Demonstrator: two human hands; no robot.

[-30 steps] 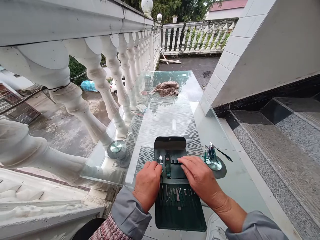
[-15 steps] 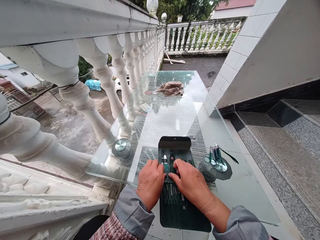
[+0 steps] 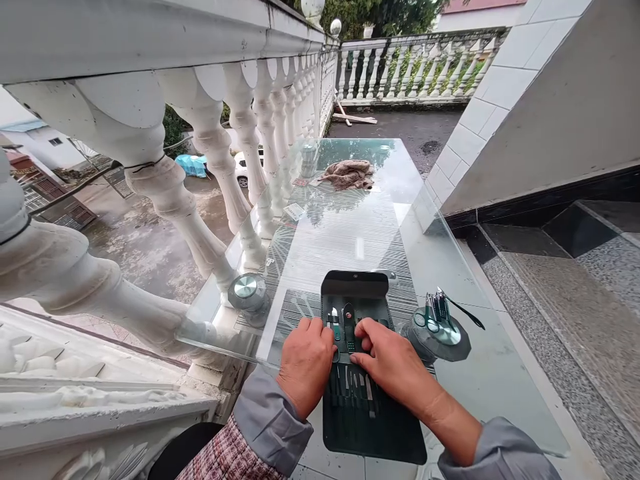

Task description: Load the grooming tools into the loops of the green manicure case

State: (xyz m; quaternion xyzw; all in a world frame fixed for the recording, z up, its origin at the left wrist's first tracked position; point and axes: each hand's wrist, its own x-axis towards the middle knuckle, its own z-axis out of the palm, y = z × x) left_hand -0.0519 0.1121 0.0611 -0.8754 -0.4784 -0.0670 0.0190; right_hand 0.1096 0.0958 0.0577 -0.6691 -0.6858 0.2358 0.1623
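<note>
An unfolded dark green manicure case (image 3: 373, 433) lies at the near end of the glass table. My left hand (image 3: 306, 360) is closed on the case's left edge, with its fingers curled over the side. Over the right half is my right hand (image 3: 393, 360), its thumb apart from the bent fingers and nothing visible between them. Beside its fingertips sits a dark green nail clipper (image 3: 351, 328) in the case. A teal-handled tool (image 3: 336, 325) is held to its left. Several slim metal tools (image 3: 353, 383) stand in the lower slots. Part of the case is hidden under both hands.
Small scissors (image 3: 425, 320) and several clippers (image 3: 443, 312) rest on the right round table support. A crumpled brown cloth (image 3: 349, 175) lies farther back on the glass table (image 3: 520, 400). White balusters (image 3: 175, 193) line the left; stone steps (image 3: 560, 293) rise at right.
My right thumb and fingers have drawn slightly right, away from the nail clipper, leaving more of it in sight. My left hand keeps its place at the case's edge. The view has shifted slightly.
</note>
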